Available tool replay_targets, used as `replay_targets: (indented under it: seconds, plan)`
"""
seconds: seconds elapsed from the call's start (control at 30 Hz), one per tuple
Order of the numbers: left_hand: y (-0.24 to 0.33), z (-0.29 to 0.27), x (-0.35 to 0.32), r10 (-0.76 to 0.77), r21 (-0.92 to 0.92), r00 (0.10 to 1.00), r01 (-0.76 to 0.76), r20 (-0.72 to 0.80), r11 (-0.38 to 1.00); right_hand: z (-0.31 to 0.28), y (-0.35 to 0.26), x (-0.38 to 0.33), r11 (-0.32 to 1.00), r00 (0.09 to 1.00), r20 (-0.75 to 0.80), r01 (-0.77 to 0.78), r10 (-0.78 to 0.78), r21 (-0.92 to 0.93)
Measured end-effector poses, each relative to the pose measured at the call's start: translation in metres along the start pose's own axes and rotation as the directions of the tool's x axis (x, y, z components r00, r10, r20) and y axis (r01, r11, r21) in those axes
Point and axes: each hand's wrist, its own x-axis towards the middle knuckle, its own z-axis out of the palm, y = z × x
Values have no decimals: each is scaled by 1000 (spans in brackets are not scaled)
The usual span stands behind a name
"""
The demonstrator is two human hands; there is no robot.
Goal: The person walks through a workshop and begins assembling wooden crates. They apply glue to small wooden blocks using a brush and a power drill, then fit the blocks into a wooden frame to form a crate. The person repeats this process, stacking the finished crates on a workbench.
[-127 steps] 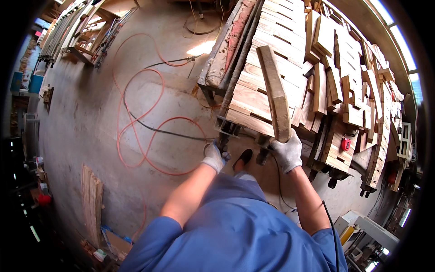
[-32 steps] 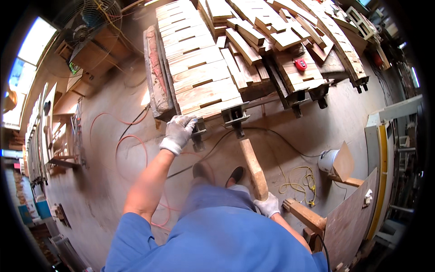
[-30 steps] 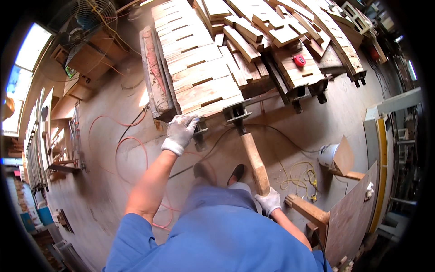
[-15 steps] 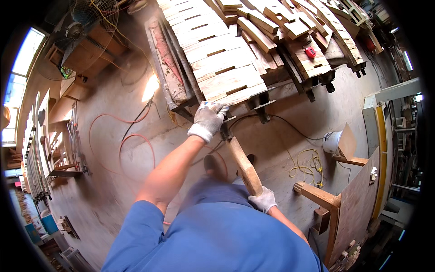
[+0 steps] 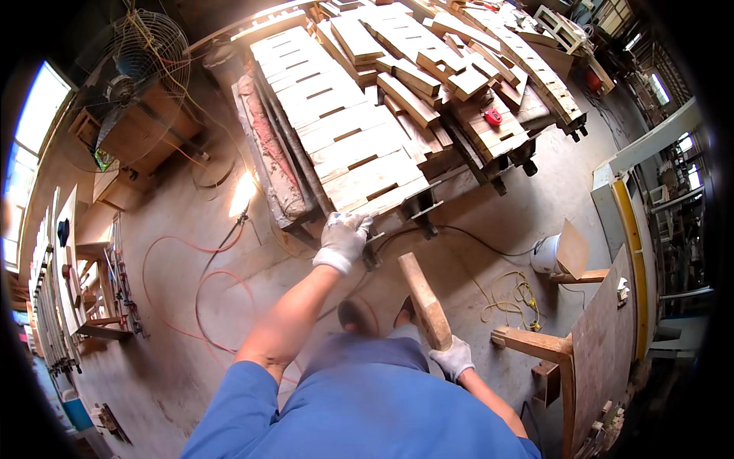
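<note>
My left hand (image 5: 342, 243), in a white work glove, is closed at the near left corner of a slotted wooden panel (image 5: 359, 164). It grips the end of a metal bar clamp, mostly hidden under the fingers, and a thin metal handle (image 5: 373, 238) sticks out beside it. My right hand (image 5: 453, 358), gloved too, is wrapped round the near end of a thick, worn wooden block (image 5: 427, 302). The block slants up and left over the floor, its far end apart from the clamp. A second clamp end (image 5: 423, 210) juts from the panel's near edge.
Loose wooden pieces (image 5: 413, 76) and a red tape measure (image 5: 492, 117) lie on the neighbouring panels. Red hose (image 5: 200, 294) and yellow cord (image 5: 520, 298) trail over the floor. A white bucket (image 5: 545, 254) and a wooden frame (image 5: 535, 344) stand to the right, a fan (image 5: 126, 84) far left.
The wooden block's far end has come away from the clamp end and now hangs apart, with my right hand slightly lower. My left hand stays at the panel corner; the whole view has shifted.
</note>
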Motion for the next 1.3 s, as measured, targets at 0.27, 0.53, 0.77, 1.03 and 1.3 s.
replay_targets:
  seconds: [0.27, 0.53, 0.77, 1.03, 1.3]
  plan:
    - [4, 0, -2, -21, -28, 1000, 21, 24, 999, -20, -92, 76, 999, 999, -17, 31, -31, -21]
    - [1, 1, -2, 24, -45, 1000, -25, -14, 999, -23, -68, 53, 998, 995, -76, 61, -61, -6]
    - [2, 0, -2, 15, -33, 1000, -15, -3, 999, -22, -85, 73, 994, 992, -60, 106, -108, -37]
    - [-6, 29, 3, -71, -37, 997, 70, -30, 997, -73, -74, 25, 971, 958, -209, 219, -195, 96]
    - [3, 7, -3, 36, -64, 996, -42, -85, 997, -164, -83, 125, 550, 945, -317, 222, 82, 805]
